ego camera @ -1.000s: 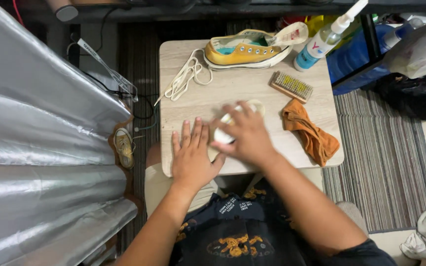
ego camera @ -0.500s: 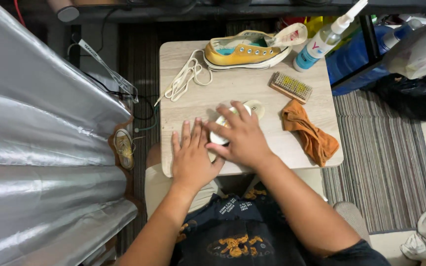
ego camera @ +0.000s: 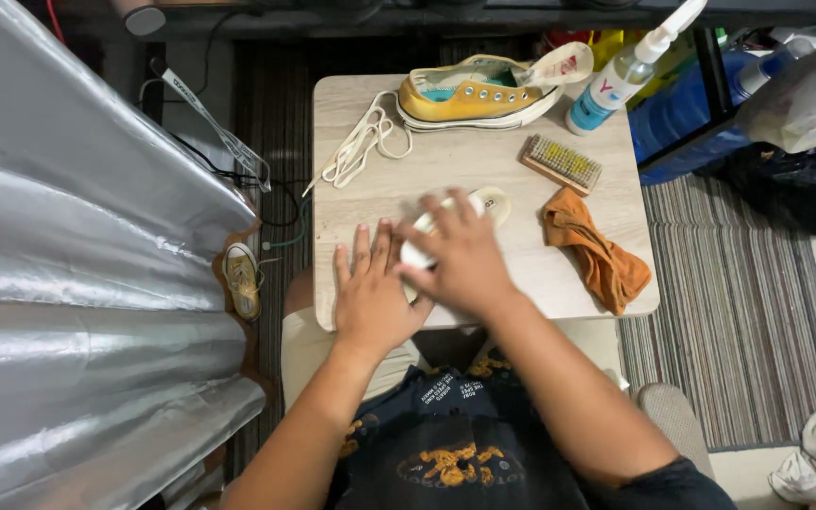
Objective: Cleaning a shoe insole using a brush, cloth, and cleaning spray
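— What are the two hands doing?
— The right hand (ego camera: 460, 255) lies over a white insole (ego camera: 484, 200) and presses it flat on the surface (ego camera: 521, 274). The left hand (ego camera: 370, 293) rests open and flat just beside it, holding nothing.
— Where is the insole?
— In the middle of the surface, near the person. Only its far end peeks out.
— How does it feel?
— I think it is light, thin and bendy. It may slide, so hold it by its long edges.
— How many things are there?
— One yellow shoe (ego camera: 469, 94) at the far side, one bunch of white laces (ego camera: 363, 142) to its left, one brush (ego camera: 561, 162), one orange cloth (ego camera: 592, 250) on the right, and one spray bottle (ego camera: 620, 76).
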